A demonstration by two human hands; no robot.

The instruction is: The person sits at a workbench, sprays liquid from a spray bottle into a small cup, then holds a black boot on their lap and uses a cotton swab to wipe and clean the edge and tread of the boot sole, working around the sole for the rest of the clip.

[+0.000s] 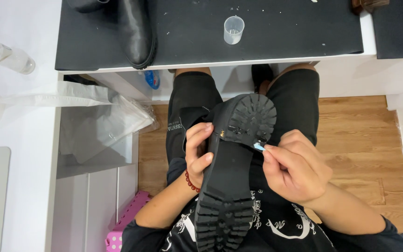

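Right hand [295, 168] is pinching a small light-blue piece [259, 146] between thumb and fingertips, pressing its tip against the edge of the heel on a black boot [229, 158]. Left hand [198, 151] is wrapping around the boot's narrow waist, fingers closed on it, a red bead bracelet [191, 182] sitting at the wrist. Boot is lying sole-up across the person's lap, chunky treads facing the camera, heel pointing away toward the counter [211, 28].

Now the risks, as I am reading them: that blue piece is tiny and is being held only at the fingertips, so a slip off the tread edge looks likely, and it could be dropping down onto the wooden floor [360, 140]. Boot is resting on knees rather than a firm surface, so any push from the right could be rocking it in the left hand's grip and smearing or scuffing the sole. A yellowish speck [222, 134] is sitting near the heel breast, close to the left fingertips; those fingers may be brushing it. Up on the counter a second black boot [136, 32] and a clear plastic cup [233, 29] are standing well apart from the action
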